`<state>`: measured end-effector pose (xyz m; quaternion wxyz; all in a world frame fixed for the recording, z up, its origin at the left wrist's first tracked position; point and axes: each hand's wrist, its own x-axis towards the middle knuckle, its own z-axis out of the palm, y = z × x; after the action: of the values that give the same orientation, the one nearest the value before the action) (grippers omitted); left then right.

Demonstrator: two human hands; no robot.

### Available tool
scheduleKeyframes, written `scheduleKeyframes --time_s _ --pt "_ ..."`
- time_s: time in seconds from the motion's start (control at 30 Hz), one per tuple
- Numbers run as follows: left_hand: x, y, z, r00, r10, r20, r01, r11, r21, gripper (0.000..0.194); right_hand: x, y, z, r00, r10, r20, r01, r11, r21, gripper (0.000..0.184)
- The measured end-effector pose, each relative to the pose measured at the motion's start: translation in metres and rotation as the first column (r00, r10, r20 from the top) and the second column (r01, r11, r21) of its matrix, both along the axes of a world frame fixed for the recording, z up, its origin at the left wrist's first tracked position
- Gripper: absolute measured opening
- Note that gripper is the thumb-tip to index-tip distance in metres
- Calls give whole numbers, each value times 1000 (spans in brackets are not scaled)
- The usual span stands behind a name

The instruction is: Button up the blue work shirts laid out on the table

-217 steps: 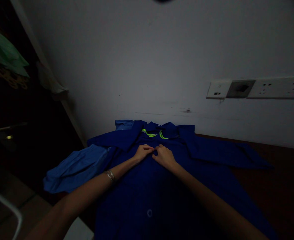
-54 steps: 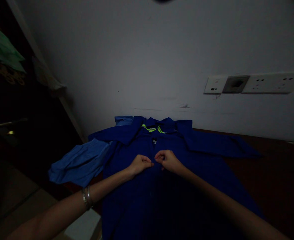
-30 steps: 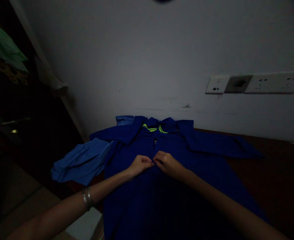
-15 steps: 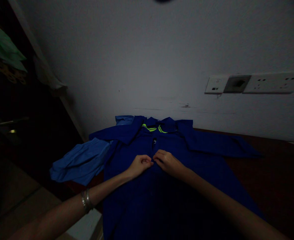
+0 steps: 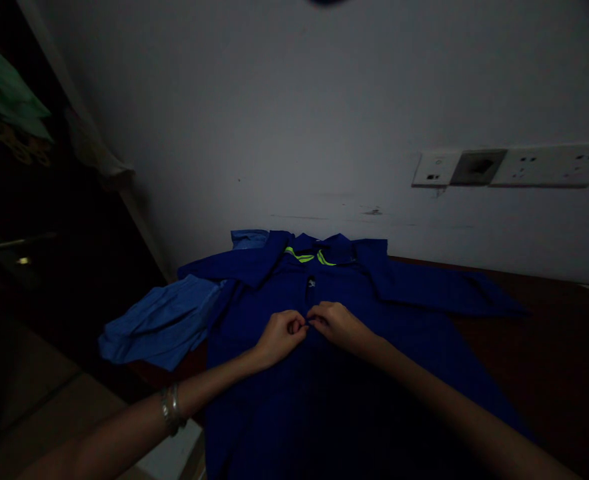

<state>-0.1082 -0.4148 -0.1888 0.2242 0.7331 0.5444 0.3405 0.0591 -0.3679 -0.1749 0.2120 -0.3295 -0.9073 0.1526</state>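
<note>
A dark blue jacket (image 5: pixel 274 407) lies spread front side up, its collar toward the wall and its sleeves out to both sides. Yellow-green trim (image 5: pixel 326 259) shows below the collar. At the middle of the front, my left hand (image 5: pixel 282 335) pinches the fabric edge, thumb against fingertips. My right hand (image 5: pixel 338 324) pinches the edge just to the right, the two sets of fingertips almost meeting. Above them is a small gap in the front with a pale mark (image 5: pixel 311 283) inside. Any button or fastener between the fingers is too small and dark to make out.
A lighter blue cloth (image 5: pixel 161 323) lies crumpled left of the jacket. The dark red tabletop (image 5: pixel 569 333) shows at right, against a white wall (image 5: pixel 294 120) with sockets (image 5: pixel 521 167). A dark door with a handle (image 5: pixel 24 241) stands at left.
Both hands stay at the same spot on the jacket front. My fingers have shifted only slightly, with the right hand a touch lower.
</note>
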Motion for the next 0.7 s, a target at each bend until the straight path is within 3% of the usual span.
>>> scheduleKeyframes --time_s 0.13,0.33,0.5,0.7 --pt "2 -2 1 998 -18 -63 21 999 36 19 -3 0 0 993 -84 -83 66 979 -195 18" --pt "3 -18 6 966 -105 -237 122 991 58 26 -6 -4 5 956 -272 -111 168 817 -552 17" --pt "4 -26 8 930 -141 -341 149 989 -1 30 -7 0 -1 942 -297 -155 149 786 -600 26" --pt "6 -30 7 808 -167 -565 170 984 -48 43 -8 3 -6 920 -364 -144 202 756 -623 18"
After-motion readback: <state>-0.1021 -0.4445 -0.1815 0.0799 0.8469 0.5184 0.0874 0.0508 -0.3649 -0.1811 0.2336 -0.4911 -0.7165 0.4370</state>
